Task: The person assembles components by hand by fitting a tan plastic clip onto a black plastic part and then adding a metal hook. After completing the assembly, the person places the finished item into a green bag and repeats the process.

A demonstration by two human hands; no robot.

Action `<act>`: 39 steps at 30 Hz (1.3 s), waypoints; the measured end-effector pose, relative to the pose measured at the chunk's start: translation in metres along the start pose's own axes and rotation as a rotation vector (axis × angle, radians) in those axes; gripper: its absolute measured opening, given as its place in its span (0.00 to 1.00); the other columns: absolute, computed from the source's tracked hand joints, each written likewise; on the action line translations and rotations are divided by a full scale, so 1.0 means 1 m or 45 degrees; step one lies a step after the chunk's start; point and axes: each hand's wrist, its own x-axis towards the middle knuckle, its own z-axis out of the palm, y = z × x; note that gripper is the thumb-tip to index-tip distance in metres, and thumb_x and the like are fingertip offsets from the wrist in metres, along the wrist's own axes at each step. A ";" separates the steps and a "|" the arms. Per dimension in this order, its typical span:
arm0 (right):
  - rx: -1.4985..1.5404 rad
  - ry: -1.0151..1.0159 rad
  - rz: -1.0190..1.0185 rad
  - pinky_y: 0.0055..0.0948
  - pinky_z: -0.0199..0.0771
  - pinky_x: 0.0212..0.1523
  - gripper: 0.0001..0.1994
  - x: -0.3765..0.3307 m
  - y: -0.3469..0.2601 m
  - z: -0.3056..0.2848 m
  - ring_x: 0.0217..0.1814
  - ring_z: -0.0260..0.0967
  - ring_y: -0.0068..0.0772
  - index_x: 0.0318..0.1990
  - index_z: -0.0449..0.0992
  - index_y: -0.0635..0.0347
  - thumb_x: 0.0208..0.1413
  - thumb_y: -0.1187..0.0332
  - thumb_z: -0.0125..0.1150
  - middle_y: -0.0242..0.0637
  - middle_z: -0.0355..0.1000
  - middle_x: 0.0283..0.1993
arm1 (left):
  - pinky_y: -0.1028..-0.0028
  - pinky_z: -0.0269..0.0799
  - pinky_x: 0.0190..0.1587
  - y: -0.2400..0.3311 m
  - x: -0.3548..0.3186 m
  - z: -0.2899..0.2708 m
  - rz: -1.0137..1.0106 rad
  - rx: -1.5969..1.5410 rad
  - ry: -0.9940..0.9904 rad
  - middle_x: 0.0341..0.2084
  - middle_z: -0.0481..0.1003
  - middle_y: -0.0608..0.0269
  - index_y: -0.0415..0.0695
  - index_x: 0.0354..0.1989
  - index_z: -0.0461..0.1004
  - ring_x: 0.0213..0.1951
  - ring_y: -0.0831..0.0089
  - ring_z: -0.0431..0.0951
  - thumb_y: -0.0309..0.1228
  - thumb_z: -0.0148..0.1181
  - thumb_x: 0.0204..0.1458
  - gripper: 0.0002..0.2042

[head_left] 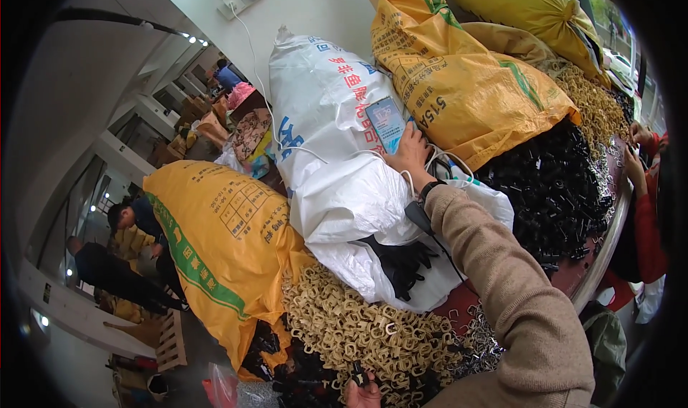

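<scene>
The yellow sack [215, 225] bears a printed grid; the white sack [315, 100], blue and red characters. My left grip [364, 394] pinches a black piece [360, 373] beside tan clips [365, 329]. The lit phone [385, 125], against the white sack, touches my right grip [411, 153]; whether closed, I can't tell.

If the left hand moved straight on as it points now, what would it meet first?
Probably the pile of tan clips, just ahead of the left hand and the small black piece it holds; depth is unclear.
</scene>
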 end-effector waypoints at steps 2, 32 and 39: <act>0.049 -0.076 0.083 0.48 0.53 0.45 0.50 0.001 -0.002 -0.005 0.48 0.54 0.51 0.55 0.40 0.63 0.26 0.52 0.66 0.50 0.53 0.48 | 0.72 0.71 0.28 0.000 0.001 -0.002 0.025 -0.008 -0.010 0.31 0.72 0.61 0.39 0.37 0.67 0.28 0.68 0.71 0.33 0.41 0.54 0.12; 0.089 -0.072 0.090 0.40 0.55 0.48 0.49 -0.006 0.008 -0.009 0.50 0.54 0.48 0.49 0.47 0.68 0.20 0.49 0.68 0.49 0.53 0.46 | 0.70 0.71 0.30 0.003 0.005 -0.018 -0.020 -0.127 -0.160 0.28 0.73 0.59 0.39 0.36 0.69 0.27 0.65 0.71 0.34 0.38 0.54 0.14; 0.259 -0.504 -0.209 0.31 0.59 0.47 0.38 0.027 0.046 -0.030 0.49 0.57 0.48 0.43 0.60 0.71 0.22 0.56 0.67 0.55 0.59 0.45 | 0.72 0.71 0.29 -0.001 0.004 -0.014 0.007 -0.073 -0.039 0.32 0.72 0.59 0.38 0.39 0.67 0.27 0.67 0.71 0.33 0.39 0.54 0.13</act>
